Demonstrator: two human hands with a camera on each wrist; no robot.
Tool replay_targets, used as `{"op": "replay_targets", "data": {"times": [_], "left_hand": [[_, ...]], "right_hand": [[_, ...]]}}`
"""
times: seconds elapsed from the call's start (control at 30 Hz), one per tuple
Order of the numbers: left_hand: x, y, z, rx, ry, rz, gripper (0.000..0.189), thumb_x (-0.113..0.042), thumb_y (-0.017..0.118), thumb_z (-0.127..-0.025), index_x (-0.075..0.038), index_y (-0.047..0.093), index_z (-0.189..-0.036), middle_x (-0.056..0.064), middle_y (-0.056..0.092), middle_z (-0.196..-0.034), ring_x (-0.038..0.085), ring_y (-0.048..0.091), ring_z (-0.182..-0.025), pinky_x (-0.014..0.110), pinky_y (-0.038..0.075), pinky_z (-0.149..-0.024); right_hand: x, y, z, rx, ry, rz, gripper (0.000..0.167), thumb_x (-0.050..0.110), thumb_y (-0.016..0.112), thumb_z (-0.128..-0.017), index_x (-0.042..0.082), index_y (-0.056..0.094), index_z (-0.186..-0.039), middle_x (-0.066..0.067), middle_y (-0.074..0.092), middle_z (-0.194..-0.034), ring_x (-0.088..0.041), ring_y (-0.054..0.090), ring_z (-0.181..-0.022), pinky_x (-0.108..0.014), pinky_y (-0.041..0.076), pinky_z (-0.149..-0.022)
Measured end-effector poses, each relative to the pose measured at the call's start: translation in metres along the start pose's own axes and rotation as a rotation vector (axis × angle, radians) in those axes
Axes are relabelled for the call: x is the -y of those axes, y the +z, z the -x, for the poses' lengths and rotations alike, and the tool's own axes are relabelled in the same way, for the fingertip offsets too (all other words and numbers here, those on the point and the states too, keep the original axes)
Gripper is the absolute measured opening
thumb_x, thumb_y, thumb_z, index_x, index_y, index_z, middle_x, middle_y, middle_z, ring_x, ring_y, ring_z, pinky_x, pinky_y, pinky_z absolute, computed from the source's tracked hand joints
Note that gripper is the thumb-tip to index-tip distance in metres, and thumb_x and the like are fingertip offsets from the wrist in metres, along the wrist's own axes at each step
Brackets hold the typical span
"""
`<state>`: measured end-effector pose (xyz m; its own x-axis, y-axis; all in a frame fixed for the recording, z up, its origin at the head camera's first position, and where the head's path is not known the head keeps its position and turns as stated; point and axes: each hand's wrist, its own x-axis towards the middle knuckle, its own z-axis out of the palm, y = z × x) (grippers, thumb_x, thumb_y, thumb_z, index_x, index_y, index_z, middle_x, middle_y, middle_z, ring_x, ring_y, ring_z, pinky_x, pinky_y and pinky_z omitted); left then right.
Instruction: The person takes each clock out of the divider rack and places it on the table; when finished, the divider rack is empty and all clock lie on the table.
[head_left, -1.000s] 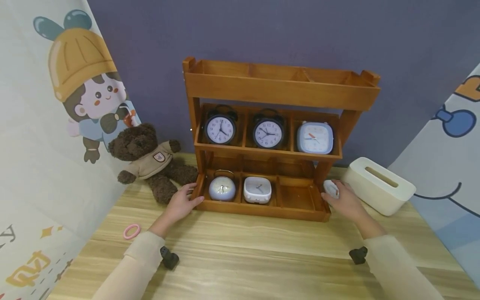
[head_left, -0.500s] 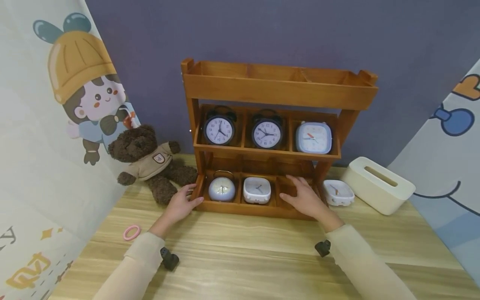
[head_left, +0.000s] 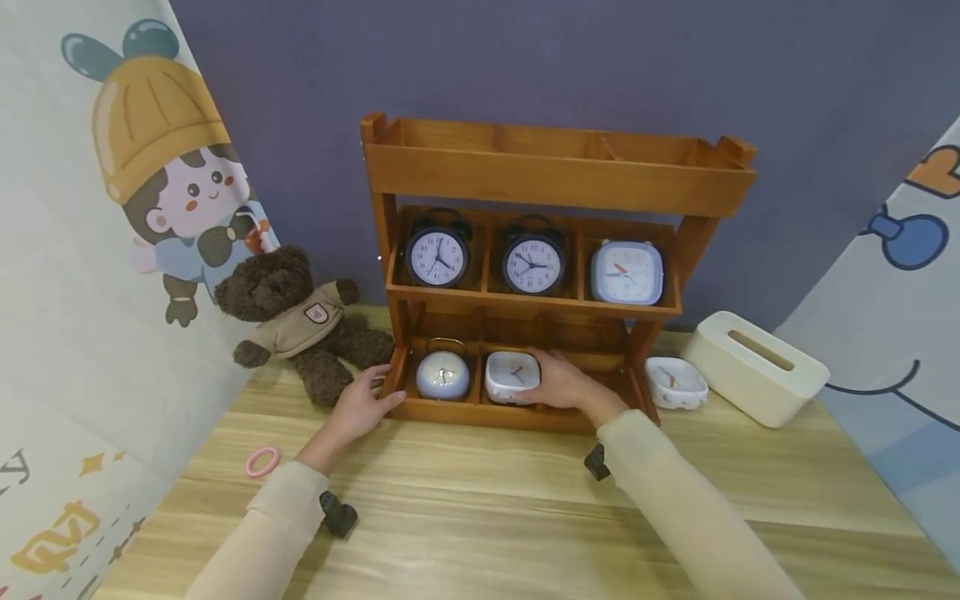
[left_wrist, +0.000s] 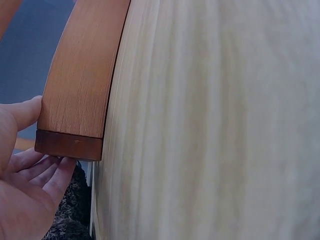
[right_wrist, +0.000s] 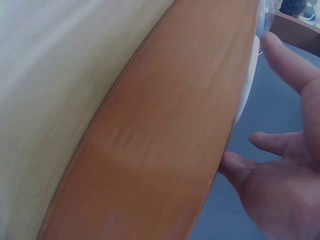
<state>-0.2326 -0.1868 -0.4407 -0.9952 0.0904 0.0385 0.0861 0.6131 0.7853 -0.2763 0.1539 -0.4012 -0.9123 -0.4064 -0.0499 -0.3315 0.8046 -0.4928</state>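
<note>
A brown wooden rack with tiers of compartments stands against the wall. My left hand grips the left end of its bottom tier, thumb and fingers on either side of the corner, as the left wrist view shows. My right hand reaches over the bottom tier beside a white alarm clock in the middle compartment. Its fingers are spread at the clock's right side; whether they touch is unclear. A round lilac clock sits to the left. Another white clock lies on the table, right of the rack.
The middle tier carries two black alarm clocks and a blue square clock. A teddy bear leans at the rack's left. A cream tissue box stands at the right. A pink ring lies on the table.
My right hand has let go of the white clock outside the rack, then moved left across the bottom tier to the middle clock. My left hand has stayed put.
</note>
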Motion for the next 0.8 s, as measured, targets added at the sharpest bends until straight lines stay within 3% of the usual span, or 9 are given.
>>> {"op": "replay_targets", "data": {"times": [0.27, 0.5, 0.8], "left_hand": [[0.002, 0.001, 0.0, 0.002, -0.005, 0.02, 0.061, -0.019, 0.065, -0.096, 0.006, 0.039, -0.144, 0.03, 0.04, -0.143, 0.047, 0.044, -0.126, 0.055, 0.043, -0.098], [0.002, 0.003, 0.001, -0.015, -0.004, 0.022, 0.059, -0.017, 0.066, -0.095, 0.006, 0.04, -0.143, 0.031, 0.042, -0.141, 0.047, 0.045, -0.124, 0.055, 0.045, -0.095], [0.0, 0.001, 0.001, 0.003, -0.028, 0.03, 0.061, -0.019, 0.066, -0.095, 0.003, 0.038, -0.145, 0.03, 0.04, -0.143, 0.046, 0.043, -0.127, 0.055, 0.044, -0.097]], "right_hand": [[0.002, 0.009, -0.015, 0.029, 0.021, 0.003, 0.1, 0.038, 0.085, -0.075, -0.006, 0.033, -0.148, -0.028, 0.045, -0.137, -0.041, 0.041, -0.126, -0.05, 0.039, -0.102], [0.005, 0.016, -0.021, 0.072, 0.078, -0.02, 0.104, 0.038, 0.083, -0.077, -0.005, 0.025, -0.151, -0.033, 0.029, -0.147, -0.044, 0.034, -0.132, -0.053, 0.036, -0.105], [0.008, 0.021, -0.02, 0.05, 0.078, 0.024, 0.105, 0.038, 0.084, -0.076, -0.001, 0.024, -0.153, -0.03, 0.026, -0.149, -0.047, 0.025, -0.136, -0.055, 0.032, -0.106]]}}
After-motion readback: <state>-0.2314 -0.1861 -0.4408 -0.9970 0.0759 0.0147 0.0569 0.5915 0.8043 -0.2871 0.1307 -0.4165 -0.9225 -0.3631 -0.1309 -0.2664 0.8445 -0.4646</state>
